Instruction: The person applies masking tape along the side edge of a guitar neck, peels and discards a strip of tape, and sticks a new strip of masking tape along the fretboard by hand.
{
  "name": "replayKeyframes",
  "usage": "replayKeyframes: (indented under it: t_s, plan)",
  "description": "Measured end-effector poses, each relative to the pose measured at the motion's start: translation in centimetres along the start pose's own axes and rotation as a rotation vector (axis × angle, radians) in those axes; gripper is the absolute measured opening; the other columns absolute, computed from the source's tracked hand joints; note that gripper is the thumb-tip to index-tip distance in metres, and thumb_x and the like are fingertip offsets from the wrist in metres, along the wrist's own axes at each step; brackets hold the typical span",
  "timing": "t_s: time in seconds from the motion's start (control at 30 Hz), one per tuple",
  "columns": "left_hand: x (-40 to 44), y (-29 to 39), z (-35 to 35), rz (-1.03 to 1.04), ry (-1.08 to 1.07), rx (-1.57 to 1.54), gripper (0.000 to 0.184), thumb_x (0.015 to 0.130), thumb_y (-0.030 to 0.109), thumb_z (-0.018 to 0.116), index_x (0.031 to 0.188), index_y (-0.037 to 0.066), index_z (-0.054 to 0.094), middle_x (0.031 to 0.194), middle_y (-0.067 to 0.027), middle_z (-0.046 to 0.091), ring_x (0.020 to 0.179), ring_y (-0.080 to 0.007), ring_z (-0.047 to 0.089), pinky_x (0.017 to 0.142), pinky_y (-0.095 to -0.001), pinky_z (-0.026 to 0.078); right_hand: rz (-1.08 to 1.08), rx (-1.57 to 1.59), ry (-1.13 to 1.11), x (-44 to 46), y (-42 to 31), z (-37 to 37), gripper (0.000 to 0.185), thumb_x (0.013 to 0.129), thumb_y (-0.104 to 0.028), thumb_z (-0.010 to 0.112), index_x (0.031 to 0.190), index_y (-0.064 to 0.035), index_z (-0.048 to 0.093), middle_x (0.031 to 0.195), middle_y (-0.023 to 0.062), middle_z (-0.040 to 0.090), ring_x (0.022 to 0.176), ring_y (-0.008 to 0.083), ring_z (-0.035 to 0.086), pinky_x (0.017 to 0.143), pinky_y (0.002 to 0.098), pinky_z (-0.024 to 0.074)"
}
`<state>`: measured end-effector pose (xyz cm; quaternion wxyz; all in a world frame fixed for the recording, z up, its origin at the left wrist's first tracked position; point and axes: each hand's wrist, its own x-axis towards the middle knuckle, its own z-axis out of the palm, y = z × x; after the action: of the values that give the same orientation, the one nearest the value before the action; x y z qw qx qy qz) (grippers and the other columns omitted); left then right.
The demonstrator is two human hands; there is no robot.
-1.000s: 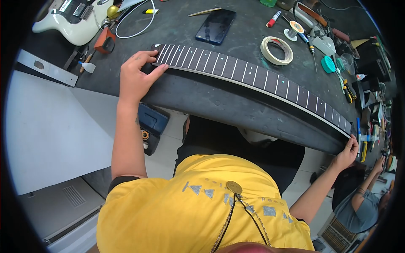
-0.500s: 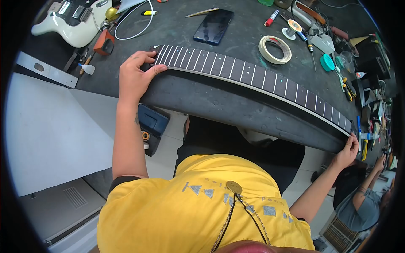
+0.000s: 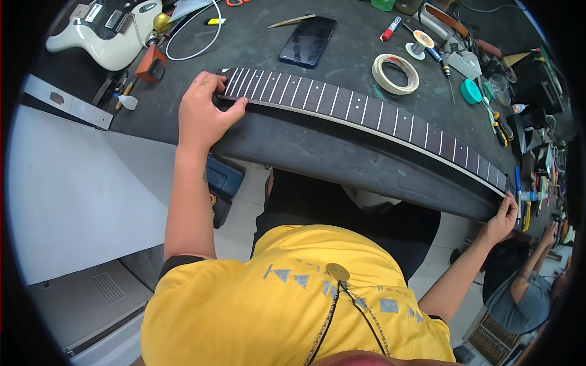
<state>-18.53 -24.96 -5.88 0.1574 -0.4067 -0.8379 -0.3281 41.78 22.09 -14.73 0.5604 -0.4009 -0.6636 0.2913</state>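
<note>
Dark fretted neck [image 3: 342, 104] spans your near side of the surface [image 3: 256, 43]; your left hand [image 3: 204, 111] has closed its grip on the close-fretted end, your right hand [image 3: 500, 219] pinches the other. Probably stiff, light, smooth; hold by the edges. Tape roll [image 3: 397, 89] beyond.

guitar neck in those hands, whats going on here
A person in a yellow shirt is holding a fretted guitar neck, with the left hand at one end and the right hand at the other. The frets face up, along the near edge of the dark bench; whether the neck rests on it is hard to tell. Beyond it lie a phone and a roll of tape.
</note>
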Motion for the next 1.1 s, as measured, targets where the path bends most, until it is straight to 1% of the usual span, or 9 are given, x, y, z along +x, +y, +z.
replayKeyframes:
  t_s: [0.2, 0.3, 0.43, 0.5, 0.53, 0.6, 0.7, 0.8, 1.1]
  plan:
    - [-0.2, 0.5, 0.3, -0.021, 0.000, 0.059, 0.039, 0.077, 0.021, 0.089, 0.100, -0.001, 0.067, 0.110, -0.0159, 0.075, 0.106, -0.0366, 0.075, 0.093, -0.0429, 0.059, 0.014, 0.042, 0.012, -0.2, -0.2, 0.3, 0.021, 0.114, -0.016, 0.071, 0.122, 0.0029, 0.070, 0.132, 0.0122, 0.075, 0.122, 0.0174, 0.066, 0.113, 0.0312, 0.0477]
    - [-0.2, 1.0, 0.5, -0.024, 0.007, 0.069, 0.042, 0.077, 0.021, 0.088, 0.111, 0.001, 0.071, 0.113, -0.0142, 0.073, 0.106, -0.0359, 0.073, 0.093, -0.0427, 0.058, 0.020, 0.042, 0.014, 0.1, 0.5, 0.1, 0.018, 0.114, -0.015, 0.072, 0.120, 0.0021, 0.070, 0.132, 0.0124, 0.074, 0.123, 0.0179, 0.066, 0.114, 0.0314, 0.0475]
    - [-0.2, 1.0, 0.7, -0.008, 0.008, 0.078, 0.048, 0.076, 0.026, 0.088, 0.116, 0.002, 0.074, 0.117, -0.0130, 0.072, 0.108, -0.0355, 0.073, 0.095, -0.0448, 0.059, -0.013, 0.019, 0.013, -0.1, 0.4, 0.2, 0.015, 0.113, -0.013, 0.072, 0.116, 0.0009, 0.069, 0.132, 0.0127, 0.074, 0.123, 0.0188, 0.066, 0.115, 0.0320, 0.0471]
    - [-0.3, 1.1, 0.7, -0.017, -0.001, 0.079, 0.049, 0.076, 0.025, 0.088, 0.118, 0.003, 0.075, 0.122, -0.0131, 0.073, 0.111, -0.0359, 0.072, 0.098, -0.0452, 0.059, -0.045, 0.006, 0.010, -0.2, 0.3, 0.3, 0.018, 0.114, -0.015, 0.072, 0.121, 0.0023, 0.071, 0.130, 0.0105, 0.075, 0.119, 0.0166, 0.065, 0.111, 0.0304, 0.0476]
    - [-0.3, 1.0, 0.8, 0.035, 0.024, 0.120, 0.049, 0.076, 0.025, 0.088, 0.118, 0.002, 0.075, 0.124, -0.0135, 0.074, 0.113, -0.0363, 0.072, 0.099, -0.0452, 0.059, -0.062, 0.000, 0.008, -0.2, 0.3, 0.4, 0.021, 0.114, -0.016, 0.071, 0.123, 0.0030, 0.072, 0.129, 0.0094, 0.075, 0.117, 0.0155, 0.065, 0.110, 0.0296, 0.0479]
    - [-0.2, 0.6, 1.0, 0.138, 0.072, 0.200, 0.049, 0.077, 0.024, 0.088, 0.118, 0.002, 0.076, 0.129, -0.0143, 0.075, 0.117, -0.0369, 0.072, 0.101, -0.0451, 0.059, -0.041, 0.001, 0.008, -0.1, 0.3, 0.4, 0.016, 0.113, -0.014, 0.072, 0.118, 0.0014, 0.070, 0.131, 0.0120, 0.074, 0.122, 0.0181, 0.065, 0.114, 0.0321, 0.0469]
    - [-0.2, 0.4, 1.4, 0.161, 0.064, 0.130, 0.047, 0.077, 0.024, 0.087, 0.116, 0.001, 0.076, 0.133, -0.0154, 0.076, 0.120, -0.0374, 0.072, 0.103, -0.0450, 0.059, -0.025, 0.007, 0.008, -0.1, 0.5, 0.2, 0.014, 0.113, -0.013, 0.072, 0.116, 0.0007, 0.069, 0.132, 0.0131, 0.074, 0.124, 0.0193, 0.065, 0.116, 0.0330, 0.0462]
    - [-0.2, 0.6, 1.4, 0.102, 0.043, 0.056, 0.046, 0.077, 0.023, 0.087, 0.115, 0.000, 0.076, 0.132, -0.0162, 0.076, 0.124, -0.0371, 0.072, 0.105, -0.0452, 0.058, -0.021, 0.003, 0.007, 0.0, 0.4, 0.1, 0.016, 0.114, -0.014, 0.071, 0.117, 0.0015, 0.070, 0.132, 0.0128, 0.074, 0.124, 0.0188, 0.065, 0.115, 0.0324, 0.0462]
    - [0.1, 0.3, 0.8, 0.112, 0.001, -0.033, 0.047, 0.078, 0.021, 0.088, 0.116, -0.003, 0.076, 0.130, -0.0177, 0.076, 0.116, -0.0378, 0.075, 0.101, -0.0440, 0.060, 0.002, 0.069, 0.017, -0.2, 0.0, 0.2, 0.022, 0.114, -0.017, 0.071, 0.123, 0.0032, 0.070, 0.130, 0.0117, 0.075, 0.121, 0.0163, 0.065, 0.113, 0.0305, 0.0471]
